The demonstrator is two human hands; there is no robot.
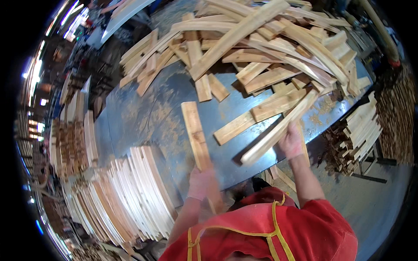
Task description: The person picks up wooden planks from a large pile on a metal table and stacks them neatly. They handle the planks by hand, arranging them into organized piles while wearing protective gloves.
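My left hand [201, 185], slightly blurred, is closed around the lower part of a flat wooden slat [195, 132]. The slat points away from me over the metal tabletop, and its near end comes close to my red apron. To the right, my right hand [292, 141] grips a longer, slightly curved wooden slat [278, 130] at its side. That piece lies slantwise, its near end over the tabletop and its far end against the heap. Just beyond it rest two loose short boards [252, 117], overlapping each other.
A jumbled heap of wooden slats [261, 56] covers the far side of the metal table [143, 113]. Slats stand in a neat row [130, 191] at the near left. More stacked wood [361, 126] sits on a stand at the right. Sawdust is scattered on the table.
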